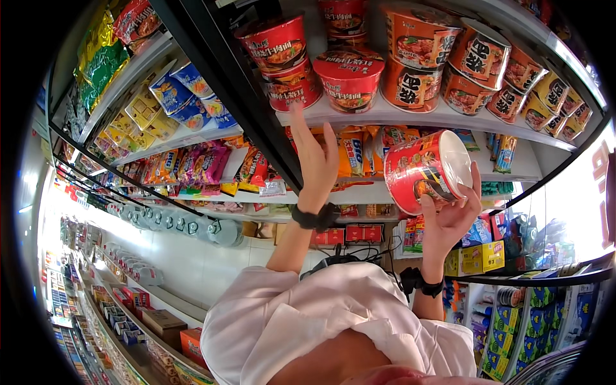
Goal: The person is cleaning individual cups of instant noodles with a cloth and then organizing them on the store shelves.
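My right hand (452, 207) grips a red instant noodle cup (417, 173) by its pale base end; the cup is tilted on its side in front of the shelves. My left hand (315, 159) is raised with its fingers apart and holds nothing; its fingertips are near the lower cup of a stack of red noodle cups (293, 86). Beside that stack, a red noodle cup with its printed lid showing (349, 79) sits on the white shelf (337, 118). Orange noodle cups (417, 36) are stacked two high to its right.
A black shelf upright (231, 82) stands left of my left hand. Bagged snacks (353, 151) fill the shelf below. Blue noodle cups (171, 91) sit on the left shelf. Large water bottles (224, 232) line the floor, and yellow boxes (481, 256) are at the right.
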Tool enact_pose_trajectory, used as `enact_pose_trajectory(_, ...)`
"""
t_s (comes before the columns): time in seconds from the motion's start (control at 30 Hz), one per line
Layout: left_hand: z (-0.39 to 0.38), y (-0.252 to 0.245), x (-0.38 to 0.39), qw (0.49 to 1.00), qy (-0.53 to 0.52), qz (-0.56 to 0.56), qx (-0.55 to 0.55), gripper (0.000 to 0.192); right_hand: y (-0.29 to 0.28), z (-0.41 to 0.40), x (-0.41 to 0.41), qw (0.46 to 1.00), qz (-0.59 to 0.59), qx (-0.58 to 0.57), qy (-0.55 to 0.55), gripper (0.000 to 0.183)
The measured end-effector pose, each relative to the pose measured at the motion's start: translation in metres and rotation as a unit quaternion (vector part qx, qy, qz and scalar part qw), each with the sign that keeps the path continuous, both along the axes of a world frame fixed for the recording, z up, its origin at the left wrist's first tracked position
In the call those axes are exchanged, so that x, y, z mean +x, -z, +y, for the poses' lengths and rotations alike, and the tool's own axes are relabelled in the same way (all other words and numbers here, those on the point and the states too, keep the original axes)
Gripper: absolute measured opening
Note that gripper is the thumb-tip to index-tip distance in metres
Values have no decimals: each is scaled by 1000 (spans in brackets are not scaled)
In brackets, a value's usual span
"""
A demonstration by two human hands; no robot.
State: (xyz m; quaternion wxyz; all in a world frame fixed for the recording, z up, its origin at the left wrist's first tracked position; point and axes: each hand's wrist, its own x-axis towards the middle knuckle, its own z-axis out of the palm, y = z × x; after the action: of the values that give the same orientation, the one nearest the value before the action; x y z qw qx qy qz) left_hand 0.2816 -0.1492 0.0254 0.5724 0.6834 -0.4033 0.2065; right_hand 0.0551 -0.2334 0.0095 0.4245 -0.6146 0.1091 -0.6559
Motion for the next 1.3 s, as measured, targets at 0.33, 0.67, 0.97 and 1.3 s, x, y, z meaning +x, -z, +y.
enact_pose_trajectory(0.33, 38, 1, -26, 995, 97, 12, -7, 35, -8, 0, 18, 991, -6, 74, -108, 63)
enact_pose_trajectory(0.67, 54, 22, -1, 995, 73, 69, -6, 30, -21, -2, 37, 987, 33, 90, -127, 61)
enact_pose_trajectory(0.97, 16, 4, 29, 999, 29, 2, -30, 60, -33, 8, 53, 986, 72, 77, -131, 60)
enact_pose_trajectory(1.3, -36, -16, 81, 958, -252, -134, 22, 79, -32, 22, 44, 988, 52, 73, -125, 61)
